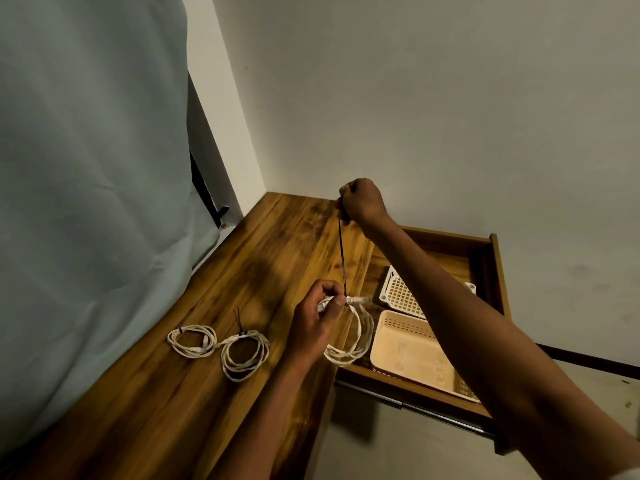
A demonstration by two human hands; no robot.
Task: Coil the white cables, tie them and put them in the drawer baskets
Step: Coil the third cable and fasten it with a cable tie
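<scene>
While the white coil (349, 336) hangs in loose loops over the drawer (450, 244) edge, the left hand (317, 320) pinches its top and the right hand (362, 200), raised apart, grips a taut black tie (342, 258). Two tied coils (221, 348) lie on the desk (242, 265); baskets (405, 348) sit in the drawer.

Two bare forearms, no rings, watch or bands; left hand (313, 320) mid-frame; right hand (362, 200) above it; pale sleeve edge (628, 474) at btm right corner.
</scene>
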